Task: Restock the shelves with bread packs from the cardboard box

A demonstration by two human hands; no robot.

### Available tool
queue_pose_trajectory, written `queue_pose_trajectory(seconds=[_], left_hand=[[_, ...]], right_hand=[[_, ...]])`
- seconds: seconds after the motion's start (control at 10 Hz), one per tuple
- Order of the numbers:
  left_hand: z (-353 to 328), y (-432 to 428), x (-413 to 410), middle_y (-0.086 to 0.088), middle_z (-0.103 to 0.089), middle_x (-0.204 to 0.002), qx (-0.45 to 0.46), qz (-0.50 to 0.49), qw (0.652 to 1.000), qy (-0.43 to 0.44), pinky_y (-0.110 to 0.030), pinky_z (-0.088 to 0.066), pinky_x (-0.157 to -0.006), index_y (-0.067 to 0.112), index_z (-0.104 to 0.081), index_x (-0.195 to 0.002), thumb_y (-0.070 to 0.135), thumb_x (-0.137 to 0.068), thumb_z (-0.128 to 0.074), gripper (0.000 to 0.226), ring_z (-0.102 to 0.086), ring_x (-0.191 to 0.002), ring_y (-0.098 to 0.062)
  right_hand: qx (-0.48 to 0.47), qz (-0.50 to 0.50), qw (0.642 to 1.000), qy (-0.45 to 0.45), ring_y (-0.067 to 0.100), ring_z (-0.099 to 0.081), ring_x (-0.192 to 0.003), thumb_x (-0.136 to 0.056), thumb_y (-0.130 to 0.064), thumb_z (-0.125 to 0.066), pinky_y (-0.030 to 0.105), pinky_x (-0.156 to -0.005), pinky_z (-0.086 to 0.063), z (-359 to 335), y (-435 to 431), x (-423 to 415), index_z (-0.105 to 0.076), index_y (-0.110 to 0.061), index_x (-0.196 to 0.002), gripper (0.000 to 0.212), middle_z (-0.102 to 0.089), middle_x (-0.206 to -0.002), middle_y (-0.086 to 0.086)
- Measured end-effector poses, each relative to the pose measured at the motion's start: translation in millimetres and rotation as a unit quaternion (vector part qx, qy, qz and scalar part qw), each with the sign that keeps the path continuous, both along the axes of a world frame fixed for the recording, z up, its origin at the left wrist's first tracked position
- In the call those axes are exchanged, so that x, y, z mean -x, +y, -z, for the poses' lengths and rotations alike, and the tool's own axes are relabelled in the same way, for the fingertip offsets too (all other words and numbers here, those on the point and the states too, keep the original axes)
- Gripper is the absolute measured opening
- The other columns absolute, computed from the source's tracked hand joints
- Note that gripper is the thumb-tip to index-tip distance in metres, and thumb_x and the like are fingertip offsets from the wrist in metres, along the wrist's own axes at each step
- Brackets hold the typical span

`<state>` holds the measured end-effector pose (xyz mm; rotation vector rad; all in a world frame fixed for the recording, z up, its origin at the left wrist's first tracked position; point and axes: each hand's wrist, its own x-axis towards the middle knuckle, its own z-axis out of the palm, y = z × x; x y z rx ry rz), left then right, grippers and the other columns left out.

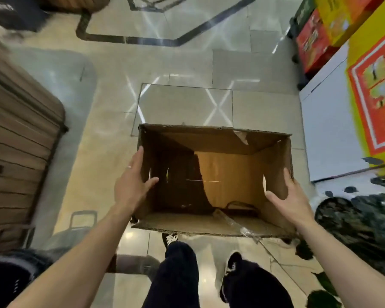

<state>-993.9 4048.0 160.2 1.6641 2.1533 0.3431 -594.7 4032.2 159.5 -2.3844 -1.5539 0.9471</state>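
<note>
Cardboard box [218,174] stood open between both hands.
Left hand [131,185] and right hand [291,201] gripped opposite walls, thumbs inside; no writing legible.

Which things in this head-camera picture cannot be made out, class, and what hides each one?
- Cardboard box, head view: the floor's left part lies in dark shadow; contents there unclear.
- Shelves: none identifiable; the frame edges cut off surrounding fixtures.
- Yellow and red cartons: print blurred, unreadable.
- Left hand and right hand: the box walls hide the fingers outside, so grip firmness is unclear.

Glossy beige tiled floor [111,90] reflects ceiling lights.
</note>
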Motion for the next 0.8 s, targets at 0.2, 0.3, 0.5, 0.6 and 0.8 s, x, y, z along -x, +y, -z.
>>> queue_pose_trajectory(seconds=[0.2, 0.3, 0.5, 0.6, 0.8], left_hand=[[121.5, 56.6, -5.1, 0.005, -0.035, -0.153, 0.028, -0.020, 0.999, 0.007, -0.037, -0.050, -0.085, 0.037, -0.007, -0.152, 0.044, -0.079, -0.073, 0.098, -0.050, -0.128, -0.023], [210.1, 86.9, -25.4, 0.005, -0.035, -0.153, 0.042, -0.025, 0.999, 0.023, -0.037, -0.051, -0.084, 0.036, -0.007, -0.152, 0.045, -0.080, -0.072, 0.097, -0.052, -0.126, -0.025], [326.3, 114.8, -55.4, 0.006, -0.029, -0.156, 0.080, -0.011, 0.997, 0.014, -0.035, -0.046, -0.095, 0.036, -0.003, -0.152, 0.043, -0.081, -0.071, 0.099, -0.045, -0.132, -0.021], [359.5, 113.9, -62.3, 0.004, -0.023, -0.158, 0.117, 0.005, 0.993, -0.029, -0.034, -0.036, -0.106, 0.032, -0.002, -0.153, 0.039, -0.080, -0.073, 0.102, -0.034, -0.140, -0.020], [358.3, 114.8, -74.2, 0.005, 0.000, -0.162, 0.182, 0.028, 0.981, -0.061, -0.034, -0.023, -0.114, 0.030, -0.003, -0.154, 0.041, -0.079, -0.074, 0.104, -0.015, -0.147, -0.018]], right_hand=[[0.038, 0.006, 0.999, 0.003, 0.029, -0.022, -0.145, -0.087, -0.045, -0.063, 0.054, -0.112, -0.027, 124.1, 71.3, -5.3, -0.001, -0.046, -0.150, 0.088, -0.018, -0.160, 0.004], [0.047, -0.007, 0.999, 0.009, 0.029, -0.022, -0.145, -0.086, -0.046, -0.063, 0.054, -0.112, -0.027, 221.6, 101.4, -23.0, -0.001, -0.046, -0.150, 0.089, -0.017, -0.160, 0.003], [0.086, -0.021, 0.996, 0.004, 0.031, -0.019, -0.146, -0.086, -0.045, -0.064, 0.055, -0.113, -0.025, 339.4, 131.3, -53.2, -0.004, -0.044, -0.151, 0.088, -0.017, -0.160, 0.006], [0.101, -0.025, 0.995, 0.012, 0.030, -0.017, -0.146, -0.087, -0.043, -0.064, 0.053, -0.114, -0.022, 369.1, 132.6, -59.7, -0.012, -0.040, -0.152, 0.084, -0.015, -0.160, 0.006], [0.066, -0.008, 0.998, -0.006, 0.026, -0.011, -0.148, -0.090, -0.038, -0.061, 0.044, -0.116, -0.018, 365.8, 131.8, -41.2, -0.034, -0.026, -0.149, 0.066, -0.012, -0.161, 0.007]])
